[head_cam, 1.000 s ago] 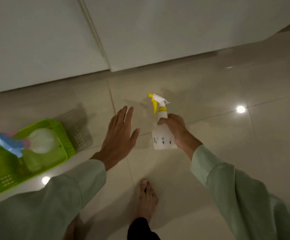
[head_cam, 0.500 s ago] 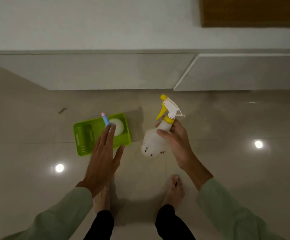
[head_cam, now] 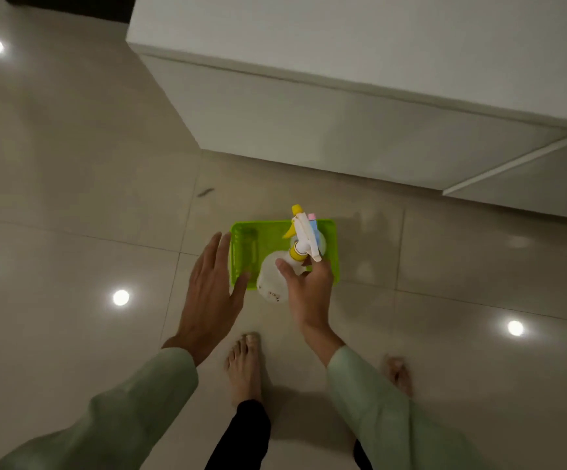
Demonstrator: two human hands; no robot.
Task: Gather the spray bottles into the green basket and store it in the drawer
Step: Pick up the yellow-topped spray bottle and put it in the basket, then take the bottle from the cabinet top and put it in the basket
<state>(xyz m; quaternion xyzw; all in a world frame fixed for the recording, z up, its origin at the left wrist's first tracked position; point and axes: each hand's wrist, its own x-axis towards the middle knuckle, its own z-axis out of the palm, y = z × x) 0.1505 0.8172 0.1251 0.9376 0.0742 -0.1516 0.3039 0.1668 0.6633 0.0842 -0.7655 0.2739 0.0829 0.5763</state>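
Head view shows the right hand (head_cam: 309, 286) wrapped around the neck of a spray bottle (head_cam: 273, 279) with a yellow trigger, held over the green basket (head_cam: 241, 245) on the floor; the left hand (head_cam: 211, 296) is open and holds nothing; another bottle (head_cam: 314, 228) sits inside already; dropped crooked, this one could knock the basket or roll out.

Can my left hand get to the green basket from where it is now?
Probably yes. The left hand is open and empty beside the green basket, with nothing between them; the right hand holds the spray bottle over the basket's other side.
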